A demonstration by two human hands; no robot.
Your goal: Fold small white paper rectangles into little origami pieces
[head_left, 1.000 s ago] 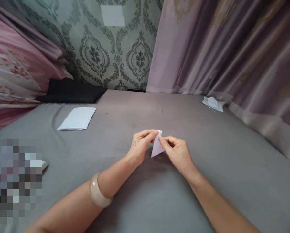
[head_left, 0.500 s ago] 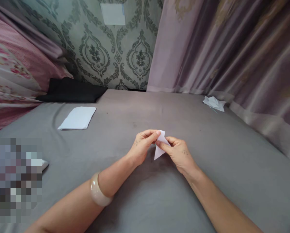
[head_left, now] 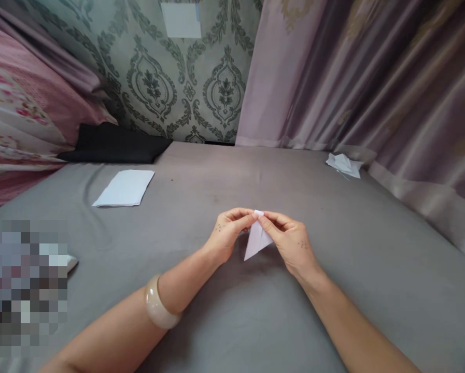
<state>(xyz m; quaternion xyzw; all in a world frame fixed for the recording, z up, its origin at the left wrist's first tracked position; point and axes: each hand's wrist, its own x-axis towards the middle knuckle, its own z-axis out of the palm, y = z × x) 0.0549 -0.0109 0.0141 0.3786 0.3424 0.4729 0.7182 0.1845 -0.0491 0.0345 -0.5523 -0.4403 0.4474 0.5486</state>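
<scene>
Grey bedsheet [head_left: 255, 321] spreads beneath the hands, backed by green damask wallpaper [head_left: 150, 88] and a mauve satin curtain [head_left: 352, 77]. A folded white paper triangle [head_left: 257, 241] sits between the left hand [head_left: 228, 235] and the right hand [head_left: 289, 241], its point angled down and left, below the fingertips. Both hands are closed on its top corner: the left thumb and fingers [head_left: 242, 216] pinch from one side, the right fingers [head_left: 273, 220] from the other, their tips nearly meeting over the paper. Well left of the fingers, a neat stack of white paper [head_left: 124, 188] lies flat on the sheet, with a black cushion [head_left: 111, 144] beyond it. Well right of the fingers and farther ahead, a folded white paper piece [head_left: 343, 166] rests by the curtain. Behind the left hand, a cream bangle [head_left: 158, 303] circles the forearm.
</scene>
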